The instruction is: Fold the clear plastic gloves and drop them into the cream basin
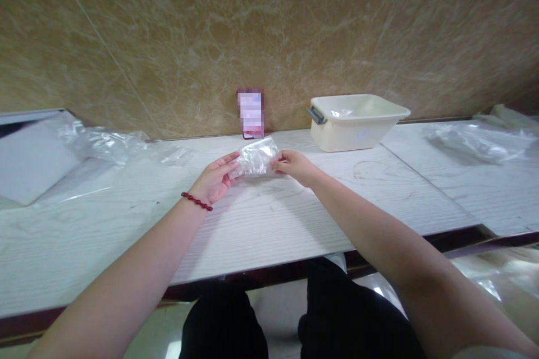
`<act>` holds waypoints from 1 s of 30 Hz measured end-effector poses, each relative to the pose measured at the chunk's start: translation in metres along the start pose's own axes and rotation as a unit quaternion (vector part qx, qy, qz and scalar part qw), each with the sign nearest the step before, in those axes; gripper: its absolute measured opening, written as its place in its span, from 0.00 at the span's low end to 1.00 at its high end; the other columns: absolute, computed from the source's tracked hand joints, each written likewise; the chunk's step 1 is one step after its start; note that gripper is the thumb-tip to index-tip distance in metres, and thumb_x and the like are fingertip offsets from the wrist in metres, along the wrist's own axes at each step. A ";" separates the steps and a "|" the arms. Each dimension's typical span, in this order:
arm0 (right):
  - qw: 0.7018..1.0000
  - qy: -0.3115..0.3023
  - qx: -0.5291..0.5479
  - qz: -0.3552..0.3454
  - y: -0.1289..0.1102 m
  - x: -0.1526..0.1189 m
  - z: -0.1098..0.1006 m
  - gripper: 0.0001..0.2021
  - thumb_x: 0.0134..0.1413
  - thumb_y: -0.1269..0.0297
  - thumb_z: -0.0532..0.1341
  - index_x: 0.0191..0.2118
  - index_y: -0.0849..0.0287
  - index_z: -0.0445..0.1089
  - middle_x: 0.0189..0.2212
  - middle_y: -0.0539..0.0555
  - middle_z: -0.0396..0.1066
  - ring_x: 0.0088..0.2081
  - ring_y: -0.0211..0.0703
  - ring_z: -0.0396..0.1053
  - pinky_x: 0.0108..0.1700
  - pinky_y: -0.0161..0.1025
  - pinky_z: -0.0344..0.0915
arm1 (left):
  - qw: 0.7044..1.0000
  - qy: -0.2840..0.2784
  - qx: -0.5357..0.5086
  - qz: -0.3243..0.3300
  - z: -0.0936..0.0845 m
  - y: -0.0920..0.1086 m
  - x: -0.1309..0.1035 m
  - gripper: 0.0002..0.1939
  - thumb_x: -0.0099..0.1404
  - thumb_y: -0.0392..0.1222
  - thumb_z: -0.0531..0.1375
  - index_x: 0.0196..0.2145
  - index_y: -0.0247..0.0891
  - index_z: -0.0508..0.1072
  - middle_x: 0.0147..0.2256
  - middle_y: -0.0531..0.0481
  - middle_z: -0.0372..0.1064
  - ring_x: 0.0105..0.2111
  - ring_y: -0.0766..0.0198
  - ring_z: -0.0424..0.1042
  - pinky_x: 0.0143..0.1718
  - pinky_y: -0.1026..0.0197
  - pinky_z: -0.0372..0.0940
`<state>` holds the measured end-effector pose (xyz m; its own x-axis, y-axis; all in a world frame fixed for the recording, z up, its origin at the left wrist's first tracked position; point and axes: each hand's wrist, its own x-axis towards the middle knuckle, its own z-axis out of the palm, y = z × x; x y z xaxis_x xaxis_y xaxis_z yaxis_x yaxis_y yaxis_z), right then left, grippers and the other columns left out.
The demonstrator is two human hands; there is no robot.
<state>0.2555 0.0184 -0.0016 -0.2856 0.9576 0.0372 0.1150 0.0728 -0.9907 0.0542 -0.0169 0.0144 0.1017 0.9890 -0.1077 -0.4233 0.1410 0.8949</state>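
Between my two hands is a small clear plastic bag (256,157), shiny and creased, held just above the white wood-grain table (269,224). My left hand (217,178) grips the bag's left end, with the thumb and fingers on either side of it. At the right end, my right hand (295,166) pinches the edge between thumb and fingertips. A red beaded bracelet (196,201) circles my left wrist. Whether anything lies inside the bag I cannot make out.
A phone (251,114) with a blurred screen leans on the marbled wall (269,28). Right of it stands a cream plastic bin (353,132) with a grey handle. Clear plastic bags (118,146) lie by a white box (37,157) at left; more plastic (484,140) lies at right.
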 end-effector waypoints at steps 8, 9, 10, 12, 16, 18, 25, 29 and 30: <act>0.998 -0.012 0.039 0.052 -0.008 -0.005 0.001 0.10 0.41 0.66 0.62 0.31 0.56 0.60 0.18 0.46 0.65 0.18 0.30 0.62 0.20 0.28 0.59 | 1.000 0.000 0.008 0.000 -0.003 -0.001 0.001 0.13 0.53 0.26 0.55 0.36 0.34 0.68 0.31 0.48 0.69 0.28 0.69 0.70 0.30 0.64 0.67; 0.998 -0.016 0.038 0.055 -0.008 -0.005 0.001 0.10 0.41 0.66 0.62 0.32 0.56 0.61 0.17 0.46 0.65 0.18 0.30 0.62 0.20 0.28 0.59 | 1.000 0.001 0.008 0.000 -0.003 -0.001 0.002 0.13 0.52 0.26 0.55 0.36 0.34 0.69 0.31 0.48 0.69 0.27 0.69 0.69 0.30 0.65 0.67; 0.997 -0.022 0.038 0.059 -0.008 -0.005 0.001 0.10 0.40 0.66 0.62 0.32 0.57 0.62 0.17 0.46 0.65 0.18 0.30 0.62 0.20 0.28 0.59 | 1.000 0.002 0.010 -0.001 -0.003 -0.001 0.001 0.13 0.52 0.26 0.55 0.36 0.34 0.69 0.31 0.49 0.69 0.27 0.69 0.69 0.29 0.65 0.67; 0.996 -0.035 0.041 0.065 -0.008 -0.005 0.001 0.09 0.40 0.65 0.62 0.30 0.59 0.63 0.16 0.47 0.64 0.18 0.30 0.61 0.20 0.28 0.60 | 1.000 0.001 0.014 -0.006 -0.003 -0.001 0.001 0.13 0.52 0.26 0.56 0.37 0.34 0.69 0.31 0.49 0.69 0.27 0.70 0.69 0.29 0.65 0.67; 0.998 -0.029 0.021 0.053 -0.005 -0.005 0.000 0.08 0.38 0.64 0.63 0.24 0.60 0.63 0.17 0.47 0.62 0.19 0.29 0.60 0.22 0.29 0.61 | 1.000 -0.005 0.022 -0.014 -0.003 -0.001 0.000 0.14 0.52 0.26 0.56 0.37 0.34 0.68 0.30 0.49 0.69 0.27 0.69 0.69 0.29 0.66 0.67; 0.999 -0.024 0.008 0.037 -0.004 -0.004 -0.001 0.08 0.37 0.64 0.63 0.23 0.61 0.63 0.18 0.46 0.62 0.20 0.28 0.59 0.23 0.29 0.60 | 0.999 -0.010 0.028 -0.016 -0.003 -0.001 0.000 0.14 0.52 0.26 0.56 0.38 0.34 0.68 0.30 0.48 0.69 0.28 0.68 0.70 0.28 0.66 0.67; 0.998 -0.042 0.051 0.021 -0.004 -0.003 -0.002 0.07 0.37 0.65 0.62 0.24 0.63 0.65 0.17 0.46 0.61 0.20 0.27 0.56 0.23 0.28 0.55 | 0.998 -0.025 0.036 -0.037 -0.003 -0.001 0.000 0.15 0.53 0.25 0.55 0.40 0.32 0.68 0.34 0.45 0.69 0.29 0.68 0.70 0.31 0.66 0.67; 0.993 -0.050 0.103 0.030 -0.009 -0.006 0.000 0.06 0.38 0.66 0.62 0.24 0.63 0.64 0.20 0.47 0.64 0.23 0.29 0.61 0.28 0.29 0.59 | 0.998 -0.032 0.034 -0.040 -0.005 -0.001 0.001 0.16 0.53 0.25 0.55 0.40 0.33 0.67 0.33 0.45 0.69 0.27 0.70 0.69 0.29 0.68 0.66; 0.992 -0.048 0.110 0.038 -0.010 -0.006 0.000 0.06 0.38 0.67 0.61 0.23 0.62 0.64 0.20 0.47 0.64 0.23 0.29 0.61 0.28 0.29 0.60 | 0.998 -0.031 0.036 -0.039 -0.005 -0.001 0.002 0.15 0.53 0.25 0.55 0.40 0.33 0.68 0.32 0.46 0.69 0.26 0.71 0.69 0.28 0.68 0.66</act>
<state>0.2562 0.0116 0.0082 -0.3743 0.9264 -0.0401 -0.0685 -0.0707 -0.9951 0.0500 -0.0151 0.0110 0.1877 0.9703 -0.1529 -0.3468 0.2110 0.9139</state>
